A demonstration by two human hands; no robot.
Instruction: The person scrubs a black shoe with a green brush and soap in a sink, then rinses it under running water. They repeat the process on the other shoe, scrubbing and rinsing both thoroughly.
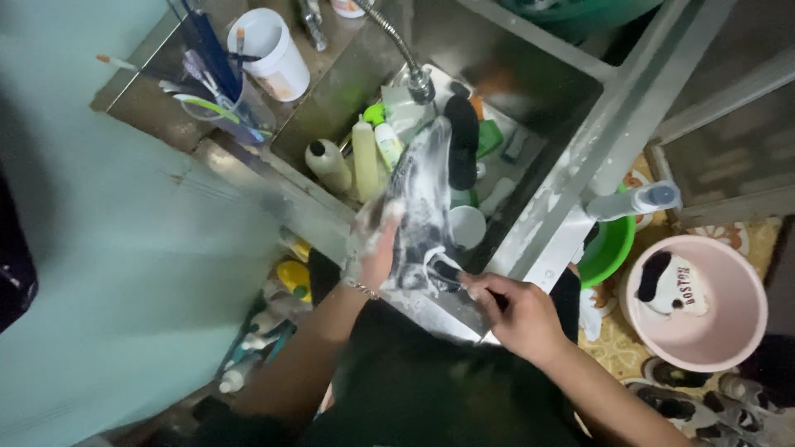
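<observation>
My left hand (pixel 374 247), covered in white foam, grips a dark soapy shoe (pixel 424 194) from its left side and holds it above the steel sink (pixel 530 91). The shoe points away from me, its toe near the faucet head (pixel 420 85). At the shoe's near end, my right hand (pixel 520 314) is closed around a small dark brush (pixel 451 273). A black insole-like piece (pixel 462 141) lies in the sink just behind the shoe.
Several bottles (pixel 363 159) stand along the sink's left wall. A white cup (pixel 273 45) and toothbrushes sit on the ledge at upper left. A spray bottle (pixel 638 199) lies on the sink's right rim. On the floor are a green basin (pixel 614 248) and a pink basin (pixel 733 335) holding a cap.
</observation>
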